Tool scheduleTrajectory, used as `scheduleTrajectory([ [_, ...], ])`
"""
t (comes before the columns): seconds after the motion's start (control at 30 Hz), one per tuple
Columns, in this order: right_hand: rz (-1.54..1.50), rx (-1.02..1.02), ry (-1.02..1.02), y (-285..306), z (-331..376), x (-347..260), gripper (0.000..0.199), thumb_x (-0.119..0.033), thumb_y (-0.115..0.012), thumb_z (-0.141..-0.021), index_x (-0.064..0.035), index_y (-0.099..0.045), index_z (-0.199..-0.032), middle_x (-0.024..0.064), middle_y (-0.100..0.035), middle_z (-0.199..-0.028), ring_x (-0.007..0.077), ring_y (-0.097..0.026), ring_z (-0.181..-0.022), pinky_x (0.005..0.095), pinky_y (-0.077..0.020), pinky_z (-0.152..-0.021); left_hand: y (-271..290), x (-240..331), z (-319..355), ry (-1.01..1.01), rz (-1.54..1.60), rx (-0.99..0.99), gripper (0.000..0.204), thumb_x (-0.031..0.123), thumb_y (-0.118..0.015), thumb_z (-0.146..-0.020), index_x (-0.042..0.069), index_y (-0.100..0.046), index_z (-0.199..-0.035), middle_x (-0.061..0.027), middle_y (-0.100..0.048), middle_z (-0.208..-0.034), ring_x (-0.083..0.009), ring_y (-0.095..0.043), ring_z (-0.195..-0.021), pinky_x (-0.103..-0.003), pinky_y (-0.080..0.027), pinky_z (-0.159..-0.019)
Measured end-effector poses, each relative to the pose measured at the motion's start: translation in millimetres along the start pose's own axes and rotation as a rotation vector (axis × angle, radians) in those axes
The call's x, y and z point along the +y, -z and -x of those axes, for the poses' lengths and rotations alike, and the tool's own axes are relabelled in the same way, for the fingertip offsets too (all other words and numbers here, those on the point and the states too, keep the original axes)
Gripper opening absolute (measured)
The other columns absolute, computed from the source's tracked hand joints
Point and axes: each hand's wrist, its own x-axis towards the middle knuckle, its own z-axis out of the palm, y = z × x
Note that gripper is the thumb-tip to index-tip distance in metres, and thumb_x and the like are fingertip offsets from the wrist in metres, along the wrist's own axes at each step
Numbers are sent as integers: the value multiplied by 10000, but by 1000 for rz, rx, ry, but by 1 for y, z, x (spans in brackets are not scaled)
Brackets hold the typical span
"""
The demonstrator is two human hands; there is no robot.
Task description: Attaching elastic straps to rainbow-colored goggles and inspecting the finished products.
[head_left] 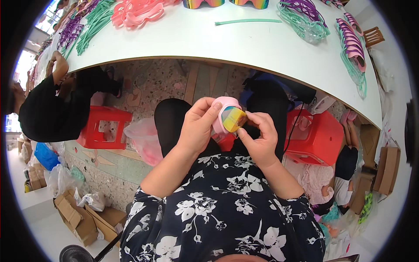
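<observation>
1. While you sit in a floral top (196, 205), your forearms reach forward and both hands meet above your lap.
2. Your left grip (196, 126) is closed around the left side of a pink frame (226, 102), thumb on the near face.
3. Your right grip (262, 139) is nearly closed, thumb and fingers pinching the right edge of the mirrored lens (231, 120) against the frame; you cannot tell whether the lens is fully seated.
4. Below the desk, to your left, is a red stool (104, 131); another red stool (321, 137) stands to your right.
5. Ahead of you curves the white desk (174, 39), with a single green strap (248, 21) lying on it.
6. Around that strap you have pink bands (135, 15) to the left, a purple-and-green bundle (305, 22) to the right, and two mirrored lens pieces (203, 3) at the top edge of view.
</observation>
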Motion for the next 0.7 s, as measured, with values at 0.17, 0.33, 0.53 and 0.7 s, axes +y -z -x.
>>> scheduleTrajectory([
  [0.17,16,-46,13,7,1,-2,449,1,-801,-754,-6,-666,-1183,119,-618,-1070,211,-617,-954,303,-525,-834,-2,10,2,1,-113,-40,182,145,-573,-1026,10,-610,-1143,-76,-656,-1066,-131,-636,-976,-288,-536,-865],
  [0.33,31,-19,80,10,-2,-1,466,-2,-808,-720,-32,-685,-1168,126,-648,-1027,235,-634,-878,312,-527,-745,8,8,4,-242,-496,-151,243,98,-555,-1019,-30,-651,-1203,-47,-655,-1035,-110,-613,-979,-251,-510,-836],
  [0.53,-6,-1,100,12,1,-1,473,3,-814,-708,-34,-692,-1164,126,-649,-1028,238,-640,-881,316,-534,-736,24,6,17,-139,-488,-251,317,66,-535,-1016,-36,-621,-1303,-128,-662,-1222,-191,-644,-1108,-327,-526,-951],
  [0.7,-85,-29,40,8,6,-4,472,25,-809,-715,-32,-690,-1168,120,-646,-1036,193,-637,-831,282,-533,-686,24,4,22,-49,-239,-242,372,-1,-598,-963,-13,-602,-1335,-144,-631,-1303,-204,-638,-1156,-343,-520,-995],
])
